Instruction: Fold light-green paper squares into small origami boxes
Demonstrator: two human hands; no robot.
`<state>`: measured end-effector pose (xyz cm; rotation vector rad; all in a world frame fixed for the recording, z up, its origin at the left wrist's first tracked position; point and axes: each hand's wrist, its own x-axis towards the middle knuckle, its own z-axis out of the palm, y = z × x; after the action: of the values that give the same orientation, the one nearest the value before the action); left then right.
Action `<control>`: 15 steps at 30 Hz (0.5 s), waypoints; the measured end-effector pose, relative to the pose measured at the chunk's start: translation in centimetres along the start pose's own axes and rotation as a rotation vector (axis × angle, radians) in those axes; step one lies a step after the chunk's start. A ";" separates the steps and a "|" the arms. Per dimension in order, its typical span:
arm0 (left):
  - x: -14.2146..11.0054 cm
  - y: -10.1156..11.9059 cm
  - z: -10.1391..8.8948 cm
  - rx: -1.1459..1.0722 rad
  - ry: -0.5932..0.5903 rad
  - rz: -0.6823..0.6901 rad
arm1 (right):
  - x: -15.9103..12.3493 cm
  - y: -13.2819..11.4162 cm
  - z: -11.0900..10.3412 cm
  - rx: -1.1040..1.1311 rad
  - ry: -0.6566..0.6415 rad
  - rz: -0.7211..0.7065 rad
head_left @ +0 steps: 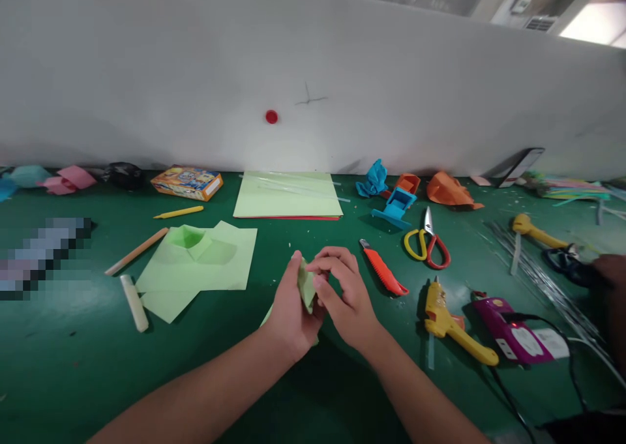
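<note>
Two hands work one small piece of green paper (306, 287), held up over the green table (195, 392) near its middle. The left hand (297, 313) is closed around it, thumb on the near left side. The right hand (347, 300) curls in from the other side, thumb and fingertips at the paper's right edge; whether they pinch it or only press on it, one cannot tell. Pale green also shows past the left wrist and below the hands, perhaps part of the same piece.

The step looks like folding or shaping. To do it well, the left hand should hold firmly enough to stop slipping yet lightly enough not to crush the walls, since thin paper likely takes stray creases easily. The right fingertips do best to line up the edges first, then press along the crease from one end to the other. Lowering the piece to the table would give a sharper line. The knife (384, 271) lies just beside the right hand, its tip pointing away from the person, so the right elbow and wrist are best kept clear of it
</note>
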<state>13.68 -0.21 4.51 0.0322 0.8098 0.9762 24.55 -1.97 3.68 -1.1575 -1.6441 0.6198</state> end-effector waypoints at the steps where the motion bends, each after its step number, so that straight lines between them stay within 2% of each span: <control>1: 0.2 0.1 0.0 0.015 -0.022 0.009 | 0.0 0.1 -0.1 0.013 0.014 -0.002; 7: 0.8 1.2 -0.1 0.090 -0.149 0.012 | 0.1 1.1 -0.8 0.033 0.095 -0.024; 15: 1.0 2.7 -0.8 0.309 -0.240 -0.087 | 0.2 1.4 -0.9 0.025 0.102 -0.014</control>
<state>11.52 1.80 4.31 0.3712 0.7265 0.7417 25.88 -1.34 2.98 -1.1402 -1.5523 0.5619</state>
